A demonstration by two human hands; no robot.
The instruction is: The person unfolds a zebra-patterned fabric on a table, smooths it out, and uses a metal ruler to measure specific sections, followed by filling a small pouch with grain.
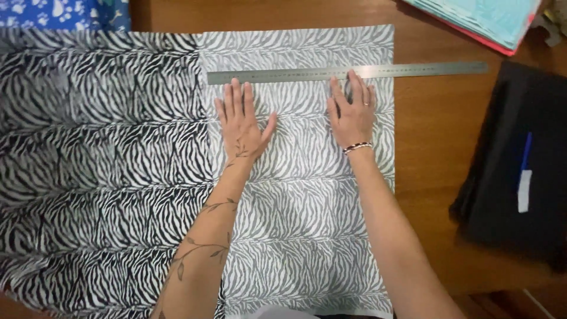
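Observation:
A zebra-striped fabric [94,159] lies spread on the wooden table, its right part folded over so the paler reverse side [307,224] faces up. My left hand [241,121] presses flat on the pale part, fingers spread, just below a long steel ruler [348,72]. My right hand [352,112] also lies flat on the fabric, its fingertips touching the ruler's lower edge. The ruler lies across the fabric's top and sticks out to the right over the table. Neither hand holds anything.
A black fabric piece [520,171] with a blue-and-white pen-like thing [524,174] on it lies at the right. A stack of turquoise and red sheets [490,20] sits at the top right. Blue patterned cloth [59,13] shows top left. Bare wooden table [437,147] lies between.

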